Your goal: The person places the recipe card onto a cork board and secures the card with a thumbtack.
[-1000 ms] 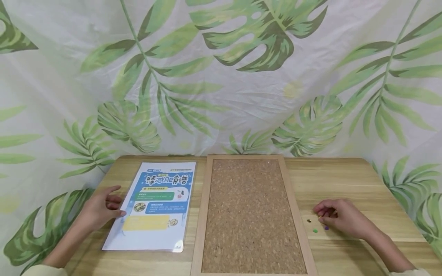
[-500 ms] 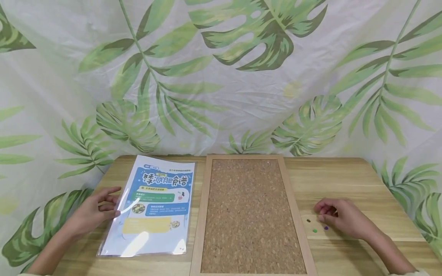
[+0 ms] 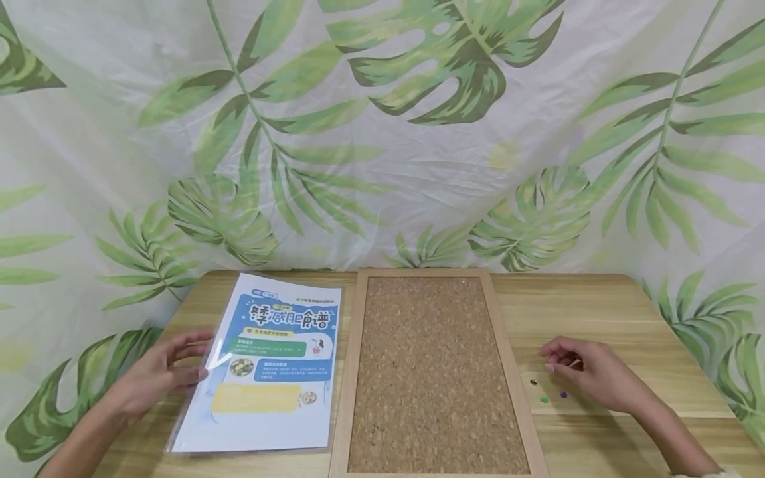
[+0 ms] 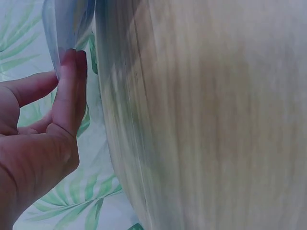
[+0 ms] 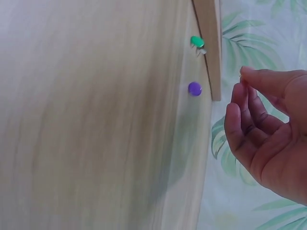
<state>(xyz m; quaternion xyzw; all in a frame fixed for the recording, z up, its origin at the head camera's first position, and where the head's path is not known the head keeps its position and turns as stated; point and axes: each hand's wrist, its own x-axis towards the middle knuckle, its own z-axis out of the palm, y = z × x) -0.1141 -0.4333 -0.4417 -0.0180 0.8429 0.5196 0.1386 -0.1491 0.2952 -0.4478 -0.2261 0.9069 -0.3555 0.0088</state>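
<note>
Indoor tabletop workspace: wooden table [image 3: 586, 305], leaf-print backdrop [image 3: 418, 166].

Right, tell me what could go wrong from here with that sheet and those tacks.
The left hand grips the plastic-sleeved sheet only by its left edge, so the free side could sag or slip.

The green tack and purple tack lie loose near the right hand; a careless brush could scatter them or prick a finger.

That hand seems to pinch a tiny yellowish thing, which could easily drop.
</note>
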